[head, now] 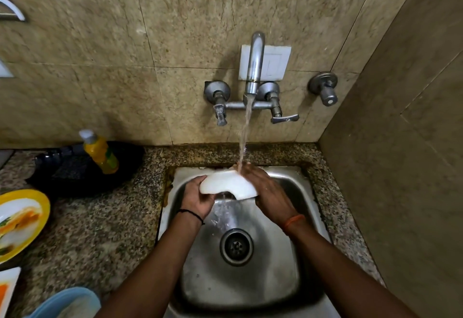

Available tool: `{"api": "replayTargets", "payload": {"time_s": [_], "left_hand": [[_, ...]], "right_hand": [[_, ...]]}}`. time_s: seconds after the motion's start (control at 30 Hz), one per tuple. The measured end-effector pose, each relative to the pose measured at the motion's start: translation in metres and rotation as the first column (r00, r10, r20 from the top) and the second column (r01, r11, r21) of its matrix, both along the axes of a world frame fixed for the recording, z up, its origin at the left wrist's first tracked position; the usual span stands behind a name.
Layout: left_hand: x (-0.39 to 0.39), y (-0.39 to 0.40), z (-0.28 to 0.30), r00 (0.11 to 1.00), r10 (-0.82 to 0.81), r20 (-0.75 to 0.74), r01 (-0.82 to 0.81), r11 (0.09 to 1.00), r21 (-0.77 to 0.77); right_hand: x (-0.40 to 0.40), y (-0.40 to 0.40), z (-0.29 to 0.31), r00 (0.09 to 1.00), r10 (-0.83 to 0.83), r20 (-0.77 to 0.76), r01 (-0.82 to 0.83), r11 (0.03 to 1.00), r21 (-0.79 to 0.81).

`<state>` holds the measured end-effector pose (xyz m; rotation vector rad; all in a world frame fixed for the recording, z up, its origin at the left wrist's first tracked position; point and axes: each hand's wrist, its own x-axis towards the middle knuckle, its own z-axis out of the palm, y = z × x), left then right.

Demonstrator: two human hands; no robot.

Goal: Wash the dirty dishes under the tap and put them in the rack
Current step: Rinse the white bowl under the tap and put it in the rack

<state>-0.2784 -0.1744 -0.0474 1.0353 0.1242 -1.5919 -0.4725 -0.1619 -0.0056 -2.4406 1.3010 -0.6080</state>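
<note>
At the far left edge, a yellow plate [37, 207] with food residue is sitting on the speckled worktop [100, 230], with a white dish [8, 285] and a blue bowl [72, 300] lying nearer. Behind them a yellow detergent bottle [100, 152] is standing on a dark tray [75, 170]. No rack is showing in this view.

Moving right, the left hand [196, 200] is grasping the left end of a white dish [228, 185], its fingers [194, 183] clenched around the edge. The dish is being held over the far half of the steel sink [250, 280], above the drain [236, 246]. Its long axis is running left to right, and it is tilted, with the underside facing the camera and the hollow side apparently turned away toward the wall.

The right hand [269, 192] is gripping the right end, fingers [253, 171] wrapped over the far rim. Water from the tap [254, 67] is striking at that far right rim, just where the fingers are lying, and is running off below into the basin.

To perform the rinsing step well:
- Shift the dish so the stream is falling on its surface, not on the knuckles.
- Keep it tilted so the water is draining toward the basin.
- Rotate it about the long axis so both faces are getting flushed.
- Maintain a firm two-handed hold; a wet dish is likely to slip.
</note>
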Motion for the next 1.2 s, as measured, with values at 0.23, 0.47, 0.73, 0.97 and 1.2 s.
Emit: {"api": "replayTargets", "payload": {"time_s": [0.23, 0.47, 0.73, 0.97, 1.2], "left_hand": [[0.009, -0.002, -0.009, 0.995, 0.098, 0.012, -0.098, 0.994, -0.043], [0.027, 0.01, -0.01, 0.982, 0.179, 0.065, -0.182, 0.983, 0.036], [0.032, 0.023, -0.007, 0.997, 0.076, -0.003, -0.076, 0.993, -0.088], [0.036, 0.03, -0.012, 0.997, -0.003, -0.071, -0.01, 0.984, -0.179], [0.021, 0.025, -0.008, 0.964, -0.158, 0.215, 0.163, 0.987, -0.01]], "right_hand": [[0.026, -0.008, -0.009, 0.991, -0.116, -0.064, 0.13, 0.933, 0.337], [0.054, -0.007, -0.006, 0.939, -0.263, 0.224, 0.088, 0.809, 0.581], [0.078, -0.016, -0.01, 0.769, -0.603, 0.214, 0.39, 0.707, 0.59], [0.056, -0.032, -0.009, 0.503, -0.804, 0.316, 0.082, 0.408, 0.909], [0.041, -0.026, 0.006, 0.374, -0.784, 0.495, -0.314, 0.396, 0.863]]}}
